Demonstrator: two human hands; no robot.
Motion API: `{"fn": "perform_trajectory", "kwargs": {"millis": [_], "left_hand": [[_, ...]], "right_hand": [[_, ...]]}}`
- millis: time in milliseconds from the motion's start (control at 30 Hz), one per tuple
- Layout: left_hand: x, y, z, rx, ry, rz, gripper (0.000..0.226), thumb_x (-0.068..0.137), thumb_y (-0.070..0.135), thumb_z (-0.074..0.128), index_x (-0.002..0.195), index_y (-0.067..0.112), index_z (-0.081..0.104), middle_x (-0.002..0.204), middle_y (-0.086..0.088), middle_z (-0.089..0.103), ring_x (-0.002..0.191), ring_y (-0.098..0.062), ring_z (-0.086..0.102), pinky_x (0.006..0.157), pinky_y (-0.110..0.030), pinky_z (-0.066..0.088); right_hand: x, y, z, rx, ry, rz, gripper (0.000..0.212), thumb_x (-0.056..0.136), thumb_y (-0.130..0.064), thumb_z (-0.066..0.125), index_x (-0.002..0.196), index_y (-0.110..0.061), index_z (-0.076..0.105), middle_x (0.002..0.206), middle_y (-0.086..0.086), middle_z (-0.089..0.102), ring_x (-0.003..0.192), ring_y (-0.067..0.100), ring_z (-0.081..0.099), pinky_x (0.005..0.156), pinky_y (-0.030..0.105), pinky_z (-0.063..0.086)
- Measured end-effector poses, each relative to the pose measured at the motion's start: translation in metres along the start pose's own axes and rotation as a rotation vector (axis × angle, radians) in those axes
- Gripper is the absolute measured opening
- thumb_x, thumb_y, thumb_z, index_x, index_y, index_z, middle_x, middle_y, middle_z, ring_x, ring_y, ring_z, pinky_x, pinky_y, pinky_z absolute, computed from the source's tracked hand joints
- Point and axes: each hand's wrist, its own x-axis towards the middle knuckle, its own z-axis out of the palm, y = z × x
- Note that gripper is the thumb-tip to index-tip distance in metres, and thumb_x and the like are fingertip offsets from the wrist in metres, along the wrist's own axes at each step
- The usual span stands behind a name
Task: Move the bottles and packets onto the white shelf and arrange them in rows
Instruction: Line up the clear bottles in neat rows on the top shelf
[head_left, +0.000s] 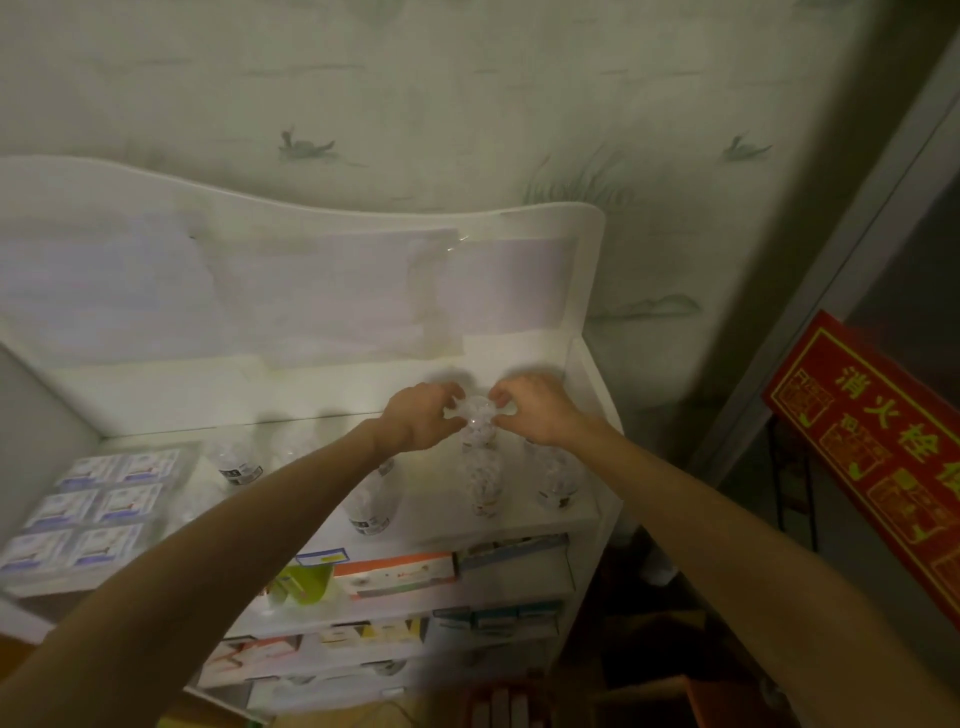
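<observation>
Both hands meet just right of the frame's centre, over the back of the top level of the white shelf (582, 512). Left hand (422, 418) and right hand (535, 408) each pinch the top of one clear bottle (479, 423) from opposite sides, fingers curled onto its rim; the bottle stands upright near the shelf's back panel.

In front of it, lower in the frame, a second clear bottle (483, 486) stands in line with it, and a third bottle (558, 483) stands to its right, close to the shelf's right edge. Left of these, a bottle with a dark label (371, 506) is partly hidden by the left forearm, and another dark-labelled bottle (236, 460) stands further left.

At the left of the frame, white-and-blue packets (93, 506) lie flat on the same level in two columns, touching one another. Below, lower shelves hold coloured boxes (397, 571). A red sign (883, 457) with yellow characters leans at the right edge of the frame.
</observation>
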Motion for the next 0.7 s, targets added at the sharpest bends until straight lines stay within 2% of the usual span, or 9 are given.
{"fn": "perform_trajectory", "kwargs": {"millis": [167,367,433,533,600,700], "left_hand": [[-0.004,-0.001,-0.003,0.002,-0.017,0.005,0.043,0.093,0.043,0.061,0.130,0.022,0.056,0.124,0.005,0.067,0.106,-0.017,0.064,0.088,-0.032,0.049],[-0.015,0.001,-0.003,0.024,0.053,0.013,0.054,0.092,0.046,0.061,0.137,0.020,0.049,0.131,0.004,0.061,0.108,-0.020,0.063,0.087,-0.035,0.051],[-0.022,0.001,-0.007,0.019,0.107,0.031,0.050,0.092,0.046,0.061,0.134,0.021,0.051,0.126,0.004,0.061,0.102,-0.018,0.064,0.080,-0.032,0.050],[-0.035,0.000,-0.011,0.011,0.152,0.058,0.037,0.091,0.045,0.060,0.121,0.024,0.056,0.112,0.010,0.064,0.087,-0.012,0.062,0.071,-0.028,0.045],[-0.041,0.000,-0.010,0.007,0.117,0.075,0.035,0.091,0.049,0.059,0.117,0.027,0.058,0.109,0.012,0.064,0.084,-0.010,0.063,0.073,-0.029,0.049],[-0.050,0.002,-0.001,0.003,0.020,0.132,0.044,0.090,0.058,0.057,0.122,0.028,0.059,0.116,0.013,0.065,0.088,-0.008,0.065,0.082,-0.034,0.053]], "right_hand": [[-0.002,-0.003,-0.002,-0.057,0.044,-0.034,0.030,0.084,-0.045,0.070,0.108,-0.027,0.070,0.106,-0.009,0.072,0.102,0.013,0.064,0.095,0.033,0.044],[-0.009,-0.006,-0.007,-0.058,0.073,-0.062,0.040,0.087,-0.043,0.068,0.119,-0.020,0.069,0.118,-0.001,0.070,0.111,0.020,0.062,0.099,0.037,0.045],[-0.018,-0.005,-0.013,-0.040,0.109,-0.085,0.041,0.089,-0.042,0.065,0.122,-0.017,0.067,0.121,0.002,0.069,0.112,0.021,0.060,0.099,0.039,0.045],[-0.033,-0.001,-0.021,-0.024,0.176,-0.139,0.034,0.091,-0.039,0.064,0.116,-0.017,0.070,0.114,0.000,0.071,0.107,0.019,0.061,0.095,0.035,0.045],[-0.044,0.001,-0.023,-0.009,0.197,-0.176,0.029,0.089,-0.039,0.066,0.110,-0.019,0.073,0.108,-0.003,0.072,0.102,0.016,0.062,0.093,0.033,0.046],[-0.059,-0.002,-0.020,-0.051,0.152,-0.226,0.029,0.086,-0.048,0.064,0.102,-0.026,0.074,0.098,-0.010,0.072,0.093,0.010,0.063,0.092,0.032,0.046]]}}
